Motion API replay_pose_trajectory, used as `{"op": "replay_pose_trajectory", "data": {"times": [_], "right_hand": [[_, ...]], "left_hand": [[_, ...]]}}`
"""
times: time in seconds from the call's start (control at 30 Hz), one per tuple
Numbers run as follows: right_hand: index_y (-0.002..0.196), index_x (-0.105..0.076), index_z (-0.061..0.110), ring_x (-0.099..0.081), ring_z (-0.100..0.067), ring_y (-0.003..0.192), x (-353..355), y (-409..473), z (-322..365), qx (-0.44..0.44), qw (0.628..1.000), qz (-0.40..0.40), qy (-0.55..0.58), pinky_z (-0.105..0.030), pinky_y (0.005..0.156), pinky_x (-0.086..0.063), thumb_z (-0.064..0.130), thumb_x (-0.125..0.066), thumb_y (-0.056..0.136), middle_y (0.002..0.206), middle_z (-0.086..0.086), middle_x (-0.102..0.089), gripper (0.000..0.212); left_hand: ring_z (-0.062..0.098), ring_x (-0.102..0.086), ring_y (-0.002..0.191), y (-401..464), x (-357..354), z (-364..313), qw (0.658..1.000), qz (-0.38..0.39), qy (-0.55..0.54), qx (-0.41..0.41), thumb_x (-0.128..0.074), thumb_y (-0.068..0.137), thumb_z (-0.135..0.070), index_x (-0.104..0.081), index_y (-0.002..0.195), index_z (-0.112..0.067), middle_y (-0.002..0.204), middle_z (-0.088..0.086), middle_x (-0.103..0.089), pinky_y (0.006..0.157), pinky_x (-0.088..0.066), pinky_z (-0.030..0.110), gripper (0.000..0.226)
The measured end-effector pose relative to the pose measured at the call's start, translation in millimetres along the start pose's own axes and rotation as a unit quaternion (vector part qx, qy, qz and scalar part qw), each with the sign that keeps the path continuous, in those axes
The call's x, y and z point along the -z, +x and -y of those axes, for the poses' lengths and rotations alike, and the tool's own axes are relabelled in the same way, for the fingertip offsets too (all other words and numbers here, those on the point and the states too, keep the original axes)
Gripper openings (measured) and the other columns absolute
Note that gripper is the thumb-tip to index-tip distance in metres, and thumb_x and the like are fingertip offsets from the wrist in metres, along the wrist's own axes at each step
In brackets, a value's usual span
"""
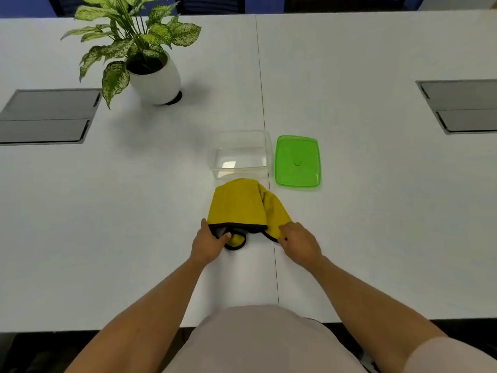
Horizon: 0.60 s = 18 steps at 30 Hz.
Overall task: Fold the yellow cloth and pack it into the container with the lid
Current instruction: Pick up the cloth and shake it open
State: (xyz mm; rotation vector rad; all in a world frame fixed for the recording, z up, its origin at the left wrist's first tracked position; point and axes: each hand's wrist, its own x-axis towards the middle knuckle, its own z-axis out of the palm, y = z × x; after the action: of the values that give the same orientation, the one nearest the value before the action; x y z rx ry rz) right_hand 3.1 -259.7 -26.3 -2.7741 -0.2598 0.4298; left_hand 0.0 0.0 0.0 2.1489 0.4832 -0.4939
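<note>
The yellow cloth [239, 204] with a black hem lies doubled over on the white table, just in front of the clear plastic container [242, 154]. The container stands open with nothing in it. Its green lid [298, 161] lies flat to the right of it. My left hand [208, 243] pinches the cloth's near left corner at the hem. My right hand [298, 242] grips the near right edge of the cloth. Part of the cloth bunches loosely on the right side.
A potted plant in a white pot [154, 79] stands at the far left. Grey cable hatches are set into the table at the left [45, 115] and right [462, 105]. A seam [265, 109] runs down the table's middle. The front table edge is close to my body.
</note>
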Motion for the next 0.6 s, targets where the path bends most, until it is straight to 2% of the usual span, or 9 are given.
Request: {"op": "replay_pose_trajectory", "data": {"times": [0.1,0.2,0.3,0.4,0.47,0.53,0.6], "right_hand": [[0.122,-0.056,0.009,-0.051,-0.029,0.114,-8.1,0.9,4.9,0.022,0.998,0.041,-0.033,-0.037,0.084,-0.044,0.024,-0.055,0.092,0.124,-0.011,-0.056,0.034],[0.123,-0.053,0.009,-0.05,-0.031,0.112,-8.5,2.7,6.7,0.017,0.995,0.073,-0.07,-0.038,0.081,-0.045,0.017,-0.055,0.09,0.125,-0.011,-0.053,0.034],[0.118,-0.056,0.006,-0.052,-0.032,0.108,-10.2,5.4,9.1,0.007,0.996,0.06,-0.066,-0.039,0.078,-0.043,0.004,-0.05,0.09,0.122,-0.014,-0.055,0.029],[0.113,-0.059,0.002,-0.056,-0.033,0.102,-11.2,7.2,14.4,0.0,0.999,0.036,-0.039,-0.036,0.073,-0.039,-0.007,-0.046,0.087,0.115,-0.019,-0.058,0.03],[0.107,-0.061,-0.003,-0.059,-0.038,0.096,-12.3,7.1,18.0,0.004,1.0,0.01,-0.027,-0.039,0.072,-0.041,-0.013,-0.047,0.083,0.106,-0.025,-0.062,0.029],[0.1,-0.063,-0.006,-0.062,-0.04,0.089,-14.6,5.6,19.0,0.006,1.0,-0.008,-0.025,-0.04,0.073,-0.042,-0.017,-0.051,0.078,0.097,-0.026,-0.064,0.027],[0.096,-0.064,0.0,-0.062,-0.035,0.087,-12.0,1.7,20.5,0.001,0.997,-0.006,-0.075,-0.037,0.073,-0.043,-0.013,-0.057,0.077,0.092,-0.02,-0.064,0.024]], "left_hand": [[0.033,-0.057,0.114,0.4,-3.4,-2.8,0.997,0.008,-0.078,0.026,-0.075,0.082,-0.024,-0.04,0.133,-0.007,0.125,0.014,-0.058,0.088,-0.045,0.034,0.064],[0.026,-0.057,0.099,2.9,-4.5,-3.6,0.995,0.001,-0.083,0.06,-0.072,0.085,-0.019,-0.046,0.13,-0.006,0.108,0.008,-0.058,0.083,-0.043,0.031,0.053],[0.022,-0.056,0.089,4.8,-4.6,-4.0,0.993,-0.01,-0.093,0.075,-0.064,0.091,-0.019,-0.051,0.123,-0.009,0.103,0.009,-0.06,0.074,-0.044,0.027,0.036],[0.023,-0.058,0.082,5.1,-5.7,-3.5,0.993,-0.024,-0.089,0.069,-0.056,0.096,-0.024,-0.057,0.107,-0.013,0.097,0.011,-0.064,0.058,-0.041,0.023,0.015],[0.026,-0.06,0.077,5.5,-5.2,-2.7,0.994,-0.029,-0.086,0.059,-0.051,0.098,-0.023,-0.057,0.1,-0.01,0.096,0.017,-0.066,0.053,-0.042,0.023,0.014],[0.029,-0.063,0.08,6.2,-3.9,-2.3,0.994,-0.036,-0.09,0.057,-0.049,0.099,-0.021,-0.057,0.102,-0.008,0.099,0.019,-0.066,0.056,-0.05,0.03,0.016],[0.033,-0.066,0.088,5.9,-2.6,-1.5,0.993,-0.047,-0.094,0.05,-0.048,0.1,-0.019,-0.056,0.104,-0.008,0.101,0.018,-0.066,0.071,-0.057,0.043,0.015]]}}
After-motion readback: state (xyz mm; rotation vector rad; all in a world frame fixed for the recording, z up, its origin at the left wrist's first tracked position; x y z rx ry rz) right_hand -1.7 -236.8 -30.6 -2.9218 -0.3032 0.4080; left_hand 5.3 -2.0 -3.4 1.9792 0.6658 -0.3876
